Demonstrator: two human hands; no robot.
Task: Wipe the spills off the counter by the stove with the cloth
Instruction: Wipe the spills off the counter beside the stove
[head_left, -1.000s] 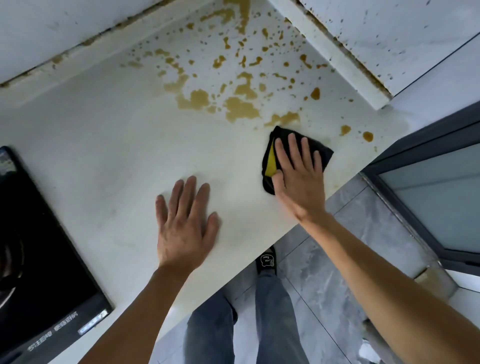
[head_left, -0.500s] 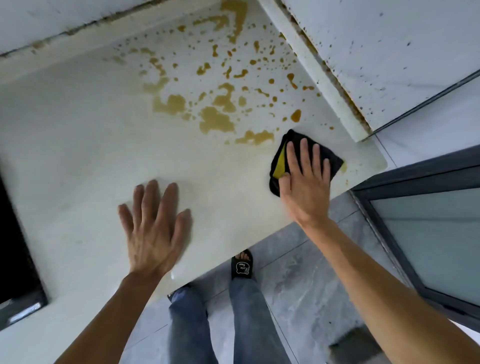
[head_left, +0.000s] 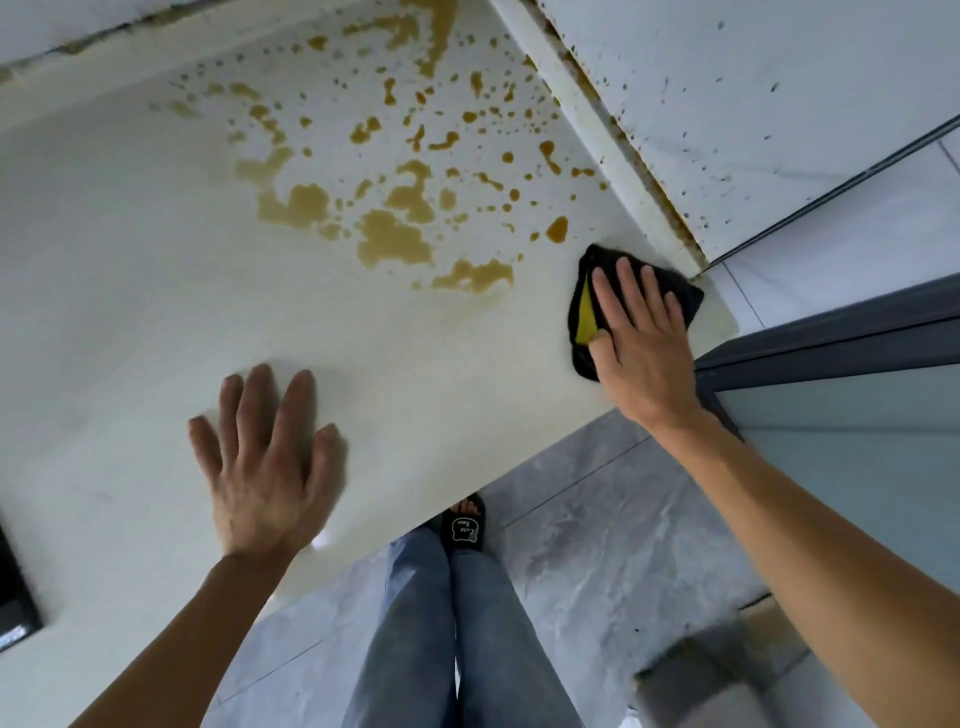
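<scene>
Brown spills (head_left: 395, 239) cover the far middle of the white counter (head_left: 130, 291), from large puddles to fine splashes reaching the back corner. A black cloth with a yellow patch (head_left: 584, 312) lies at the counter's right end, close to the side wall. My right hand (head_left: 641, 348) presses flat on the cloth with straight fingers. My left hand (head_left: 265, 467) rests flat on the bare counter near the front edge, fingers spread, touching no spill.
The black stove's corner (head_left: 13, 587) shows at the far left edge. A spattered white wall panel (head_left: 727, 114) rises right of the counter. A dark-framed glass door (head_left: 857, 447) stands at right. Below are my legs and a sandal (head_left: 465, 527) on grey floor tiles.
My right hand has slid the cloth rightward along the counter to its right end, over the two drops there. The view shifted right, so the stove is nearly out of frame.
</scene>
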